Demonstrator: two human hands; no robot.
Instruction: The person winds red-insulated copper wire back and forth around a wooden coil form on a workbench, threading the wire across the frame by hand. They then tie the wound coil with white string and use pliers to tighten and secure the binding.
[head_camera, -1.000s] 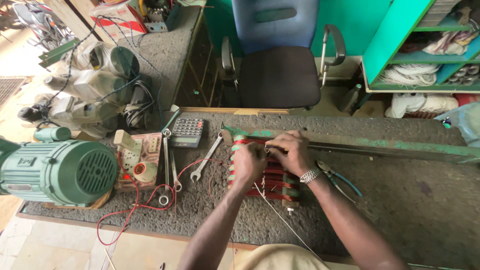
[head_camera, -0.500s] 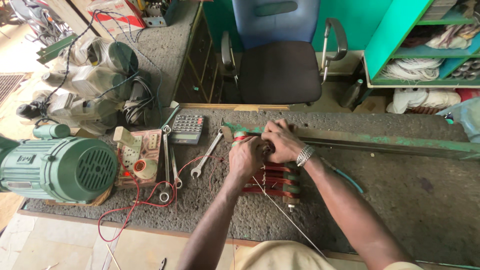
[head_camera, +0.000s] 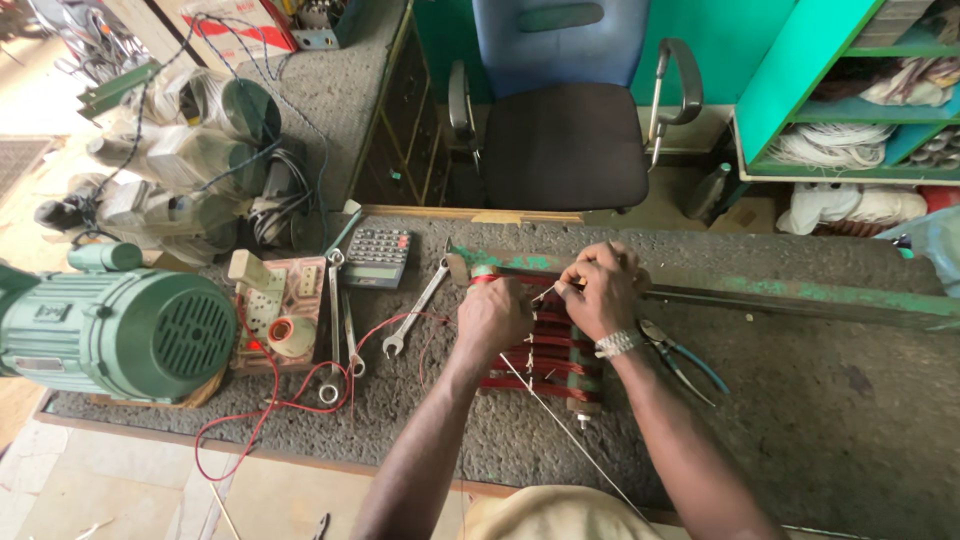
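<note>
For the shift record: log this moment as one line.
left hand: on red copper-wire coil block | right hand: pinching thin white string | near: blue-handled pliers, steel spanner

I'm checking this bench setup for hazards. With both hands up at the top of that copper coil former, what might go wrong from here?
1. The left hand and right hand pinch fine strands at the red copper coils; a slip might nick fingers or the wire.
2. The thin line running toward the body could snag on an arm.
3. The pliers lie just beside the right wrist, so a sweep may knock them.
</note>
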